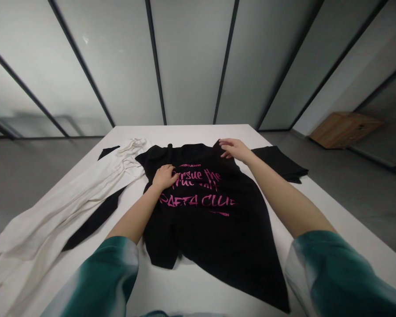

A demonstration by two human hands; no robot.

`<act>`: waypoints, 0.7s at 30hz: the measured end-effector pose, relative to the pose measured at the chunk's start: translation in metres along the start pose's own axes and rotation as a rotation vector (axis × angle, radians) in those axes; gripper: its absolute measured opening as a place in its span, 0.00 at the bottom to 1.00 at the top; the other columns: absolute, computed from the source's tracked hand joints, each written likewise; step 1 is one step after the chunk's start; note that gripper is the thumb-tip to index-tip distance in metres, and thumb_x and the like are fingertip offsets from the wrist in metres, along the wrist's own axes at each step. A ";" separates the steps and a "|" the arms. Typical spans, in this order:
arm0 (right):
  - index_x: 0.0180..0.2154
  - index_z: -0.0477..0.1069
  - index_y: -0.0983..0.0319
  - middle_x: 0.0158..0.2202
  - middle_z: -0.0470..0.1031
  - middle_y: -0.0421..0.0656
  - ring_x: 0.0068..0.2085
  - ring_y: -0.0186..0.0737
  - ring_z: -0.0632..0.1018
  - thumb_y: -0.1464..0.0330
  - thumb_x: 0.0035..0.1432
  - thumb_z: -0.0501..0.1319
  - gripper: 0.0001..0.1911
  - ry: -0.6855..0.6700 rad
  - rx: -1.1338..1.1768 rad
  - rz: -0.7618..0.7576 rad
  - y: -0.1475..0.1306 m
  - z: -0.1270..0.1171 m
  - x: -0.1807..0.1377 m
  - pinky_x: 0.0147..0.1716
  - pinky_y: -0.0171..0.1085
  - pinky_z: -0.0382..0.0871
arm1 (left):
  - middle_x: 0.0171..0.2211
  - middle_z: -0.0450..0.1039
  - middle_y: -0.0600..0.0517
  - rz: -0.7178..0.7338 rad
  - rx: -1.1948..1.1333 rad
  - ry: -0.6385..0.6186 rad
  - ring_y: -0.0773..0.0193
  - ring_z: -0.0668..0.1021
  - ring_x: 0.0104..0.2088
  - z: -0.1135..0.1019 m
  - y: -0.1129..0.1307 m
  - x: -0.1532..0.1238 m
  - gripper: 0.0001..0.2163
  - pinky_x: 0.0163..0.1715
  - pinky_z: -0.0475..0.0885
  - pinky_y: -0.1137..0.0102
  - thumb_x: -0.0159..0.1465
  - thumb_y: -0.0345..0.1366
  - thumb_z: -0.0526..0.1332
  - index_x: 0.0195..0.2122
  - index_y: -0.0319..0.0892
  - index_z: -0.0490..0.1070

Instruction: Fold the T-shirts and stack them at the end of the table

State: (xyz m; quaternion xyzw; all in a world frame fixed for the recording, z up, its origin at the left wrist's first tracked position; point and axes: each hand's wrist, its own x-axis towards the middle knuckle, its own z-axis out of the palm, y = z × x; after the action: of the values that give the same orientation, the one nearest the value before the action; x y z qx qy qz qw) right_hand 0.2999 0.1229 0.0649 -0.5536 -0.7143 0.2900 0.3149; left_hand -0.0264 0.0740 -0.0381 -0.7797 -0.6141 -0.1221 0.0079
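A black T-shirt (pixel 214 229) with pink lettering lies spread on the white table (pixel 191 132). My left hand (pixel 165 176) rests on the shirt's chest beside the lettering, its fingers curled down onto the cloth. My right hand (pixel 233 149) lies at the shirt's far right shoulder, fingers bent and pressing the fabric edge. Both forearms reach out over the shirt, with green and white sleeves near the camera.
A long white garment (pixel 62 207) lies crumpled along the table's left side, partly over a dark cloth (pixel 95 218). A folded black cloth (pixel 280 163) sits at the far right. Glass wall panels stand behind the table, and a wooden box (pixel 343 127) is on the floor at right.
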 end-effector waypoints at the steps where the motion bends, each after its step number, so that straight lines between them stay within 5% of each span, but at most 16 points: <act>1: 0.58 0.69 0.63 0.53 0.76 0.50 0.35 0.39 0.82 0.68 0.63 0.54 0.23 0.007 0.028 0.023 0.000 0.007 0.000 0.39 0.40 0.77 | 0.59 0.71 0.42 0.000 -0.001 -0.003 0.50 0.71 0.59 0.000 0.000 0.000 0.20 0.59 0.67 0.59 0.67 0.45 0.54 0.54 0.40 0.73; 5: 0.54 0.72 0.64 0.53 0.76 0.51 0.50 0.46 0.79 0.71 0.62 0.53 0.20 0.144 -0.289 0.081 0.020 0.023 -0.007 0.52 0.42 0.72 | 0.59 0.70 0.42 -0.005 -0.002 -0.012 0.50 0.71 0.59 -0.001 0.000 0.000 0.21 0.59 0.67 0.58 0.67 0.45 0.54 0.55 0.41 0.72; 8: 0.55 0.71 0.66 0.57 0.72 0.56 0.57 0.54 0.73 0.63 0.63 0.56 0.22 0.151 -0.561 0.229 0.043 0.025 -0.020 0.56 0.45 0.67 | 0.59 0.70 0.43 -0.005 0.002 -0.012 0.50 0.71 0.59 0.000 0.000 0.001 0.21 0.58 0.67 0.59 0.67 0.46 0.54 0.55 0.40 0.72; 11: 0.56 0.69 0.68 0.55 0.73 0.59 0.55 0.57 0.75 0.49 0.64 0.53 0.32 0.083 -0.556 0.378 0.063 0.022 -0.039 0.52 0.46 0.69 | 0.59 0.70 0.42 0.000 0.003 -0.014 0.50 0.71 0.59 0.001 -0.001 0.001 0.21 0.59 0.66 0.59 0.67 0.46 0.53 0.55 0.40 0.72; 13: 0.59 0.66 0.68 0.57 0.72 0.58 0.55 0.55 0.75 0.46 0.63 0.53 0.36 0.039 -0.510 0.329 0.074 0.020 -0.055 0.51 0.44 0.69 | 0.59 0.70 0.42 0.001 0.003 -0.014 0.50 0.71 0.59 0.002 -0.002 0.001 0.21 0.59 0.66 0.59 0.67 0.46 0.53 0.55 0.40 0.72; 17: 0.62 0.62 0.63 0.60 0.70 0.53 0.55 0.51 0.75 0.54 0.61 0.59 0.32 -0.018 -0.610 0.172 0.084 0.017 -0.086 0.51 0.41 0.68 | 0.58 0.71 0.43 0.004 0.000 -0.006 0.50 0.71 0.59 0.003 -0.002 0.001 0.21 0.58 0.67 0.58 0.67 0.46 0.53 0.55 0.40 0.72; 21: 0.60 0.64 0.61 0.47 0.79 0.52 0.49 0.52 0.78 0.64 0.66 0.50 0.23 0.121 -0.757 0.336 0.082 0.014 -0.105 0.44 0.43 0.69 | 0.58 0.71 0.42 -0.001 -0.001 -0.004 0.49 0.71 0.59 0.001 -0.001 0.001 0.22 0.59 0.66 0.58 0.67 0.46 0.53 0.54 0.39 0.72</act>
State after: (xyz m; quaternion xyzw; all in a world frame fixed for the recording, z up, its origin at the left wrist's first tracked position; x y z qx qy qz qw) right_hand 0.3588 0.0377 -0.0195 -0.7552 -0.6504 0.0211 0.0788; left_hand -0.0269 0.0755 -0.0391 -0.7797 -0.6144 -0.1207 0.0061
